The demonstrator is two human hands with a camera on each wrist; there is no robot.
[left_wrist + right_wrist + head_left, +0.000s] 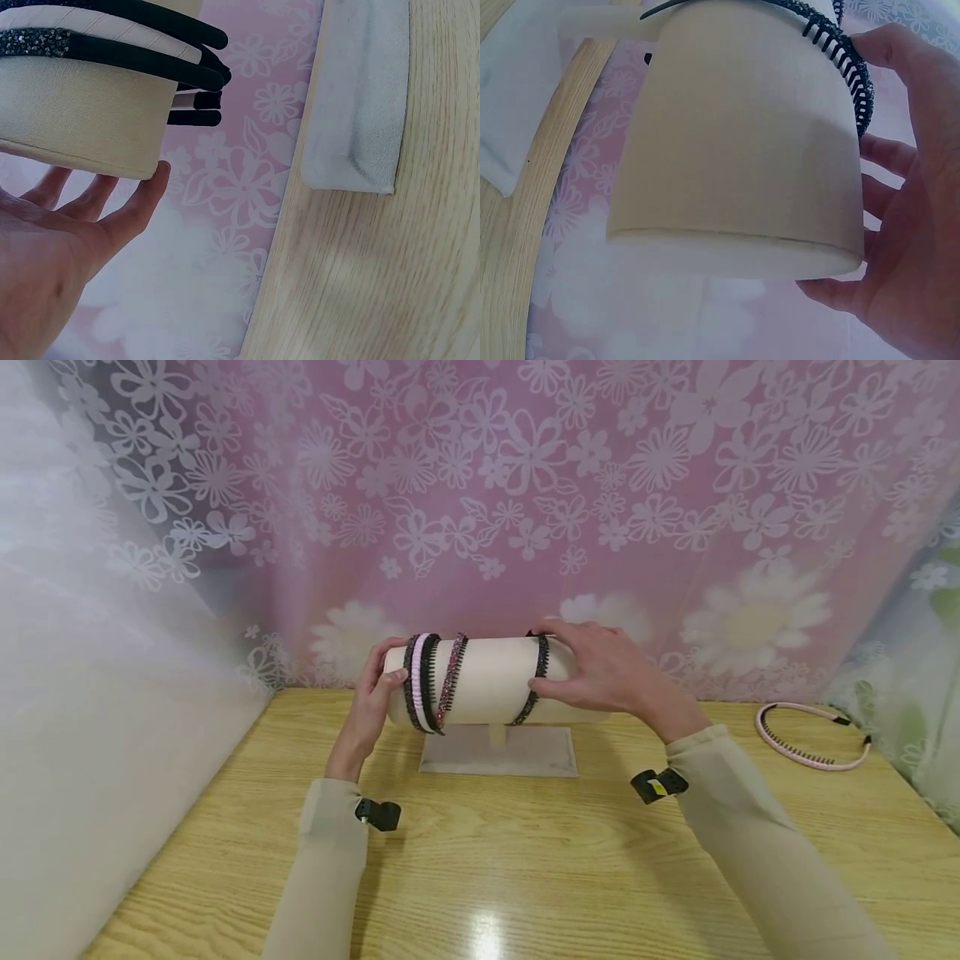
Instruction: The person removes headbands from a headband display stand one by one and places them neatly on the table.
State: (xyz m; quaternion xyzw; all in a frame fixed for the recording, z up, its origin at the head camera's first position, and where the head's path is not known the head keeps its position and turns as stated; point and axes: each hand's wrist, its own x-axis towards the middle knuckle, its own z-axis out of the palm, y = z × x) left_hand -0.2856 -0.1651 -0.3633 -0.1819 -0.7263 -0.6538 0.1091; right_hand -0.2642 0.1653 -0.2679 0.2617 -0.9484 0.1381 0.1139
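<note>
A cream padded roll (491, 677) lies crosswise on a T-shaped headband stand, whose flat pale base (465, 764) rests on the table. My left hand (366, 710) grips the roll's left end, its thumb at the front and fingers behind. Close to that thumb sit a dark glittery headband (410, 693), a pale pink headband (418, 681) and a black toothed headband (429, 672). A pink glittery headband (452, 677) slants beside them. Towards the right end, my right hand (607, 668) holds a black sparkly toothed headband (859, 86) around the roll, thumb in front and fingers reaching behind.
Another pink toothed headband (767, 727) lies on the wooden table (510, 860) at the far right. A pink floral curtain (480, 527) hangs right behind the stand, with white sheeting (97, 693) along the left side.
</note>
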